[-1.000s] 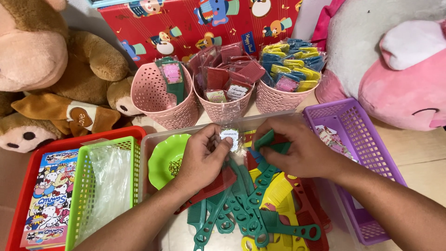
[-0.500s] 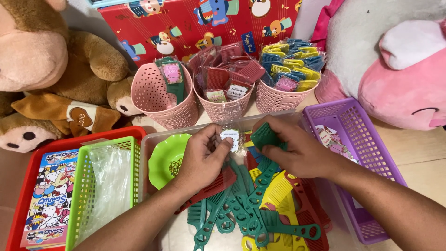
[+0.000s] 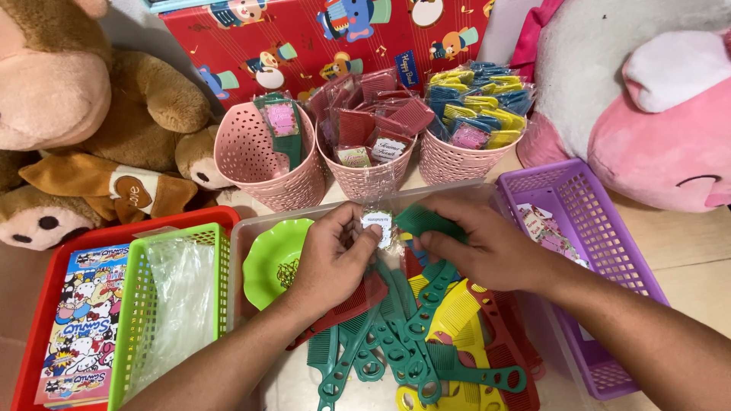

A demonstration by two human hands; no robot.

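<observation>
- Red tray (image 3: 46,304), near left: holds a sticker book and a green basket (image 3: 126,335) with clear film inside.
- Left pink basket (image 3: 263,164), far left: one bagged green comb; judged barely started.
- Middle pink basket (image 3: 365,179): packed with bagged red combs; judged near full.
- Right pink basket (image 3: 457,160): packed with bagged blue and yellow combs; judged near full.
- Clear tray (image 3: 247,228), centre: small green dish at its left; loose comb pile (image 3: 426,335) of green, yellow and red, unbagged, judged the bulk of what is left.
- Left hand (image 3: 331,255): grip narrow, pinched on a clear bag (image 3: 378,222) with a white label card, held over the tray's far edge.
- Green comb (image 3: 422,222): just right of the bag, tip touching or nearly touching its side; not yet inside, as far as can be told.
- Right hand (image 3: 487,247): grip closed on the green comb, thumb under, fingers over; comb lies level, pointing left toward the bag.
- Purple basket (image 3: 609,251), right: printed cards inside.
</observation>
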